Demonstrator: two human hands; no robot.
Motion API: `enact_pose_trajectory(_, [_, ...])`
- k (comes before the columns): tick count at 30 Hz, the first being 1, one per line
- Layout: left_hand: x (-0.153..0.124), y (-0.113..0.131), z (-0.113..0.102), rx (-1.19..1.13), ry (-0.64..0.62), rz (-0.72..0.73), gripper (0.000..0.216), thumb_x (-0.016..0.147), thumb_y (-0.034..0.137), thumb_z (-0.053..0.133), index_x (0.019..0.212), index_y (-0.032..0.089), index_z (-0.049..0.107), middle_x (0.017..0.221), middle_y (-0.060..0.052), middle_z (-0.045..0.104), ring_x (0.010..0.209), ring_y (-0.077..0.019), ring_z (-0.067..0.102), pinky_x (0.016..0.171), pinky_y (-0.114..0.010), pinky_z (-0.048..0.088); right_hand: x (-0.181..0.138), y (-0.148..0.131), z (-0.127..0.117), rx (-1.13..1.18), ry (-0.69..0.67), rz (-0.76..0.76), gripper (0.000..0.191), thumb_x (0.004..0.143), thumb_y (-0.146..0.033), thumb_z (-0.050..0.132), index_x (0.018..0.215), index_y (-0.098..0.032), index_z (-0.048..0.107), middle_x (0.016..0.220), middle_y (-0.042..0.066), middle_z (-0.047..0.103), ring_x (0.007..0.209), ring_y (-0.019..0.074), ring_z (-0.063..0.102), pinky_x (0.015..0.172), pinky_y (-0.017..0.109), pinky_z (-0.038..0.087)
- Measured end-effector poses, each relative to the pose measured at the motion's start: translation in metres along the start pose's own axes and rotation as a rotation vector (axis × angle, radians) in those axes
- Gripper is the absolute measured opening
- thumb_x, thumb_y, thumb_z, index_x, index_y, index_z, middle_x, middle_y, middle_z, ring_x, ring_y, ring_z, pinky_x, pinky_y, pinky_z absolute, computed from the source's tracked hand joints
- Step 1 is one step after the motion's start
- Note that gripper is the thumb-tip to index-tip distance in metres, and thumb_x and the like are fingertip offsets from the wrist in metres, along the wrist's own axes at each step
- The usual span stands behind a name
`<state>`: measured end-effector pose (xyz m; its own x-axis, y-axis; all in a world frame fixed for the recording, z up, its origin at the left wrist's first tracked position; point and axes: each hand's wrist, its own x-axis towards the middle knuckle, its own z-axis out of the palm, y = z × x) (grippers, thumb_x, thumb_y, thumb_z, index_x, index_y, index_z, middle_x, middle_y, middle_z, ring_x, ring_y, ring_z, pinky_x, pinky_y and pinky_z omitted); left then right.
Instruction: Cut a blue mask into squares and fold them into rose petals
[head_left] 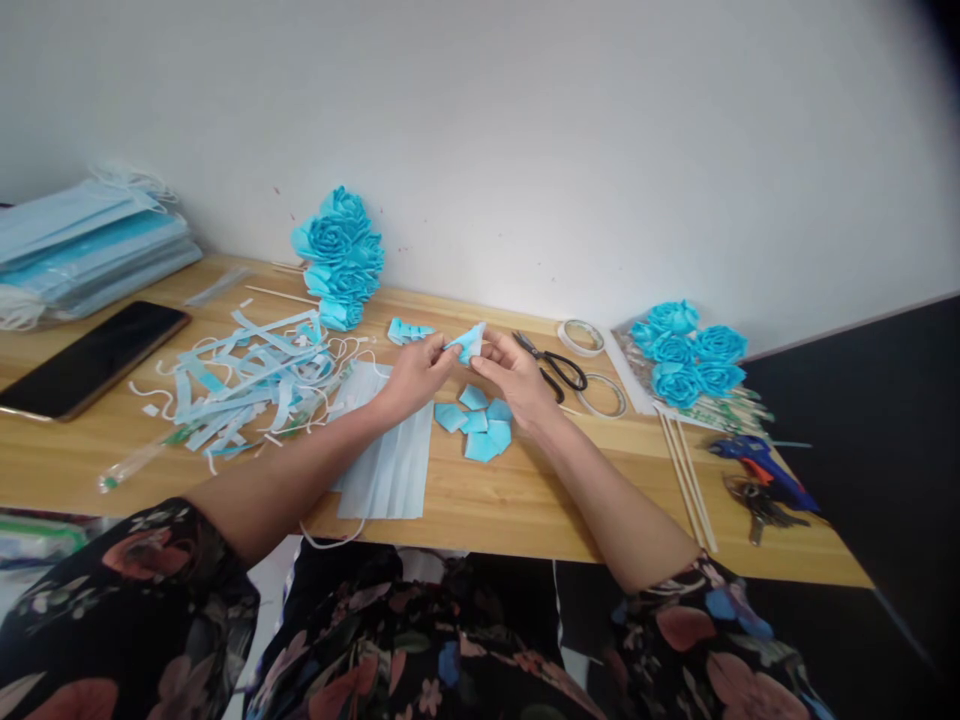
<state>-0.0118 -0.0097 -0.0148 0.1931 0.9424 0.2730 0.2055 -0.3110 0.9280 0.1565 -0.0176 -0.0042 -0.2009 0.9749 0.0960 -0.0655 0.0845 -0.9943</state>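
Observation:
My left hand (418, 377) and my right hand (516, 376) meet above the middle of the table. Between them they pinch a small piece of light blue mask fabric (470, 342), its upper corner sticking up between the fingers. Just below lie several cut blue fabric pieces (480, 424) in a loose cluster. Beneath my left wrist, a pleated face mask (390, 465) rests flat, partly covered by the forearm. Behind my left hand sits a blue folded strip (409, 331). Black-handled scissors (562, 370) lie to the right of my right hand.
Mask strip scraps (240, 375), a phone (90, 358) and stacked masks (82, 250) occupy the left. Blue fabric roses stand at the back (343, 255) and right (690, 350). Tape rolls (581, 337), wooden sticks (688, 480), a glue gun (769, 468) and keys (759, 505) lie rightward.

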Motion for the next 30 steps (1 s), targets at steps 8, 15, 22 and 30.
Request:
enact_pose_trajectory(8, [0.0005, 0.0007, 0.0001, -0.062, -0.008, -0.034, 0.035, 0.091, 0.039, 0.051, 0.062, 0.021, 0.043, 0.05, 0.004, 0.045, 0.048, -0.0104, 0.039, 0.054, -0.027, 0.03, -0.0001, 0.0017, 0.002, -0.09, 0.037, -0.13, 0.037, 0.073, -0.039, 0.076, 0.102, -0.027, 0.055, 0.09, -0.001, 0.069, 0.085, 0.0161, 0.063, 0.082, 0.033, 0.049])
enact_pose_trajectory(15, [0.0014, -0.0017, 0.0001, -0.076, 0.012, -0.021, 0.038, 0.091, 0.043, 0.052, 0.062, 0.021, 0.043, 0.05, 0.004, 0.045, 0.048, -0.0103, 0.04, 0.054, -0.027, 0.031, -0.0011, 0.0014, 0.0006, -0.167, 0.071, -0.099, 0.029, 0.073, -0.044, 0.075, 0.093, -0.024, 0.066, 0.092, 0.001, 0.069, 0.09, 0.017, 0.062, 0.085, 0.032, 0.05])
enact_pose_trajectory(22, [0.0015, -0.0016, 0.0004, -0.102, -0.007, -0.034, 0.037, 0.09, 0.043, 0.054, 0.062, 0.021, 0.043, 0.05, 0.004, 0.045, 0.048, -0.01, 0.039, 0.053, -0.027, 0.03, 0.0006, 0.0032, 0.0002, -0.152, 0.12, -0.049, 0.028, 0.071, -0.046, 0.075, 0.081, -0.022, 0.066, 0.079, -0.001, 0.067, 0.076, 0.0147, 0.059, 0.079, 0.032, 0.048])
enact_pose_trajectory(30, [-0.0001, 0.0005, 0.0008, -0.109, -0.046, -0.035, 0.035, 0.09, 0.041, 0.054, 0.062, 0.021, 0.044, 0.05, 0.005, 0.044, 0.048, -0.0098, 0.037, 0.052, -0.027, 0.029, -0.0003, 0.0014, 0.0024, -0.026, 0.136, -0.008, 0.031, 0.07, -0.039, 0.077, 0.094, -0.025, 0.064, 0.079, -0.003, 0.066, 0.078, 0.0146, 0.061, 0.084, 0.033, 0.049])
